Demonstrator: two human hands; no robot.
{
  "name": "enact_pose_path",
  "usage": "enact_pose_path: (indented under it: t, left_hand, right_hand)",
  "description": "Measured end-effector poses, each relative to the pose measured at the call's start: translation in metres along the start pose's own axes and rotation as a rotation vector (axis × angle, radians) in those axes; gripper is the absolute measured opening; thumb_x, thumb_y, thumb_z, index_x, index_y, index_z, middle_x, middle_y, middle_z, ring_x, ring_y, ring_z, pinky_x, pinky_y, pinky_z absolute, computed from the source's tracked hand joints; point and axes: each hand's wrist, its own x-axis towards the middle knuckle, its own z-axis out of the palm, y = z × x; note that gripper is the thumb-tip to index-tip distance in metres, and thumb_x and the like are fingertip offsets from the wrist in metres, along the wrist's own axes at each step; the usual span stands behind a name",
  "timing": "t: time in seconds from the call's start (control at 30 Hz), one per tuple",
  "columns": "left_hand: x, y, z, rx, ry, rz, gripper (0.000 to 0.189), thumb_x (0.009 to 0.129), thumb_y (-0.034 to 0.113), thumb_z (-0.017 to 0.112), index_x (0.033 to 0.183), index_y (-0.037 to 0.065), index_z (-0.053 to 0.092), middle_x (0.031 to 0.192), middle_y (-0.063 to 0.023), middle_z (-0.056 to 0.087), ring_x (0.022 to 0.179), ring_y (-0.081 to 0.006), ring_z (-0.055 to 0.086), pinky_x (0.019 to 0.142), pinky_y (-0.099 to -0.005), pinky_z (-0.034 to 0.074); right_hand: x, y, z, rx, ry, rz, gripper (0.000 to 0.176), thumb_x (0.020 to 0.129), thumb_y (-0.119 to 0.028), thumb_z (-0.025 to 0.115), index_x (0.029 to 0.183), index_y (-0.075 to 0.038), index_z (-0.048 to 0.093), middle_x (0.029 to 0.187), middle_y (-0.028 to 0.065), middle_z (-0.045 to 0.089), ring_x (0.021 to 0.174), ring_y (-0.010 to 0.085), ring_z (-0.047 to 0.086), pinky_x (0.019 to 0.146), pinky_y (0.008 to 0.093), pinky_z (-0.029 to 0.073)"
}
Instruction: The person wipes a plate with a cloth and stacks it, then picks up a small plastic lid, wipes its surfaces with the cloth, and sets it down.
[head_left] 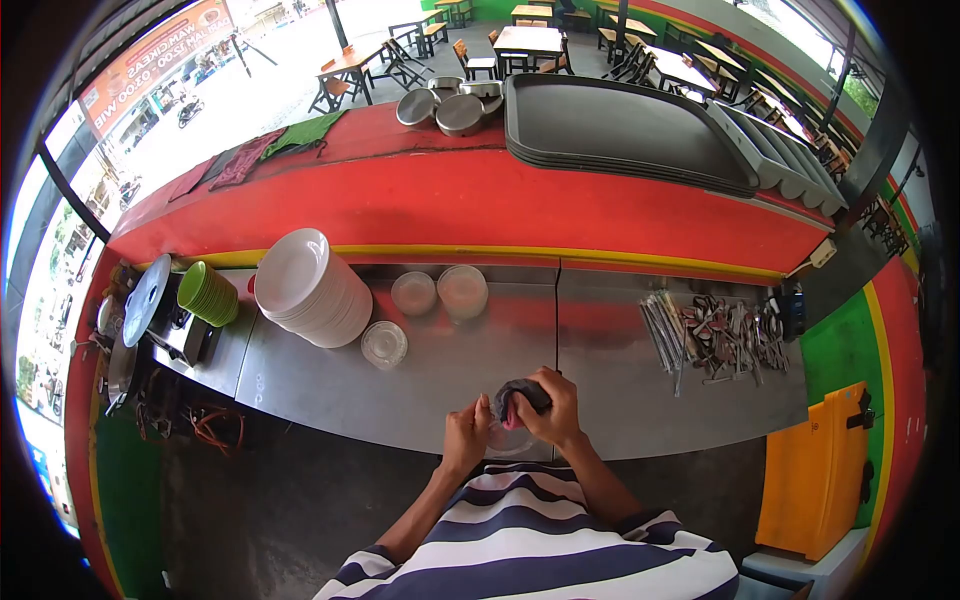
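Note:
Close to my body, at the front edge of the metal counter [450,385], my left hand [464,440] is closed in a pinch at the rim of a clear round dish [512,441]. My right hand [558,408] grips a dark grey and pink cloth [522,396] and holds it at the same dish, over its upper side. The dish is partly hidden by the hands and cloth. Farther back on the counter stand similar clear dishes: one stack [463,291], another beside it [413,292], and a nearer one [384,345].
Left on the counter are a tall stack of white bowls [300,275] and nested green cups [210,295]. Loose cutlery [715,335] lies at the right. The red ledge behind carries dark trays [630,125], metal pots [460,115] and cloths [245,160]. An orange box [815,475] stands low right.

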Motion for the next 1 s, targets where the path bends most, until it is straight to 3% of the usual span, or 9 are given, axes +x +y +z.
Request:
enact_pose_path:
  t: [0.03, 0.13, 0.33, 0.5, 0.63, 0.77, 0.9, 0.93, 1.0]
  left_hand:
    - [-0.001, 0.002, 0.001, -0.094, 0.008, -0.035, 0.051, 0.107, 0.033, 0.045, 0.075, -0.005, 0.059, 0.053, -0.0078, 0.055, 0.049, -0.0124, 0.057, 0.047, -0.0305, 0.044]
    - [0.000, 0.010, 0.004, -0.350, 0.055, -0.146, 0.059, 0.107, 0.041, 0.041, 0.070, -0.002, 0.057, 0.054, -0.0039, 0.056, 0.048, -0.0120, 0.056, 0.046, -0.0280, 0.044]
    - [0.006, 0.006, 0.010, -0.629, 0.228, -0.366, 0.062, 0.106, 0.053, 0.038, 0.064, 0.009, 0.050, 0.056, -0.0005, 0.051, 0.046, -0.0092, 0.048, 0.043, -0.0265, 0.038]
    - [0.010, -0.020, 0.012, -0.724, 0.342, -0.495, 0.059, 0.104, 0.057, 0.040, 0.070, 0.010, 0.052, 0.064, 0.0012, 0.053, 0.050, -0.0060, 0.042, 0.044, -0.0253, 0.032]
    - [0.012, -0.012, 0.007, -0.756, 0.205, -0.402, 0.057, 0.106, 0.053, 0.038, 0.079, 0.007, 0.057, 0.068, 0.0039, 0.051, 0.059, -0.0049, 0.043, 0.051, -0.0242, 0.035]
    - [0.007, -0.007, 0.007, -0.572, 0.100, -0.288, 0.057, 0.108, 0.049, 0.036, 0.089, 0.001, 0.062, 0.072, 0.0040, 0.051, 0.064, -0.0061, 0.044, 0.056, -0.0247, 0.037]
    - [0.000, -0.030, -0.003, -0.415, 0.050, -0.250, 0.057, 0.107, 0.048, 0.037, 0.099, -0.003, 0.060, 0.083, -0.0033, 0.062, 0.070, -0.0113, 0.058, 0.063, -0.0263, 0.049]
    - [-0.002, -0.026, -0.008, -0.512, 0.052, -0.296, 0.056, 0.107, 0.047, 0.037, 0.102, -0.005, 0.059, 0.088, -0.0069, 0.064, 0.076, -0.0159, 0.062, 0.067, -0.0287, 0.053]
    - [-0.008, -0.012, -0.019, -0.711, 0.054, -0.385, 0.055, 0.107, 0.045, 0.038, 0.108, -0.007, 0.056, 0.098, -0.0141, 0.069, 0.087, -0.0251, 0.071, 0.075, -0.0335, 0.059]
  right_hand:
    - [0.001, 0.000, -0.002, -0.022, -0.038, -0.061, 0.018, 0.078, -0.007, 0.072, 0.092, 0.001, 0.065, 0.077, 0.0066, 0.063, 0.070, 0.0197, 0.063, 0.067, 0.0304, 0.050]
    - [-0.010, 0.006, 0.004, 0.262, -0.017, 0.219, 0.027, 0.076, -0.007, 0.073, 0.100, 0.001, 0.064, 0.092, 0.0104, 0.064, 0.082, 0.0247, 0.065, 0.075, 0.0329, 0.051]
    - [-0.022, -0.011, 0.017, 0.131, 0.182, -0.021, 0.040, 0.077, -0.009, 0.074, 0.112, 0.002, 0.060, 0.109, 0.0150, 0.061, 0.102, 0.0250, 0.061, 0.090, 0.0352, 0.049]
    - [-0.030, -0.008, 0.018, 0.016, -0.032, -0.213, 0.044, 0.074, -0.013, 0.079, 0.114, -0.003, 0.065, 0.117, 0.0132, 0.063, 0.117, 0.0335, 0.059, 0.099, 0.0442, 0.046]
    - [-0.032, -0.013, 0.024, -0.169, -0.208, -0.205, 0.048, 0.074, -0.021, 0.079, 0.119, -0.010, 0.067, 0.127, 0.0088, 0.063, 0.130, 0.0347, 0.052, 0.110, 0.0520, 0.036]
    - [-0.012, -0.011, 0.030, -0.191, -0.118, -0.072, 0.048, 0.076, -0.023, 0.077, 0.122, -0.012, 0.067, 0.132, 0.0075, 0.061, 0.133, 0.0324, 0.049, 0.114, 0.0567, 0.028]
    - [0.002, 0.008, 0.045, 0.186, 0.011, 0.223, 0.041, 0.081, -0.007, 0.072, 0.121, -0.005, 0.064, 0.124, 0.0140, 0.065, 0.117, 0.0305, 0.063, 0.101, 0.0415, 0.047]
    - [0.002, 0.014, 0.049, 0.183, -0.001, 0.215, 0.034, 0.087, -0.006, 0.069, 0.120, -0.001, 0.063, 0.113, 0.0139, 0.069, 0.102, 0.0238, 0.068, 0.091, 0.0320, 0.052]
    - [-0.005, 0.023, 0.055, 0.326, -0.032, 0.407, 0.032, 0.089, -0.009, 0.070, 0.119, 0.000, 0.063, 0.108, 0.0101, 0.069, 0.098, 0.0191, 0.068, 0.089, 0.0298, 0.051]
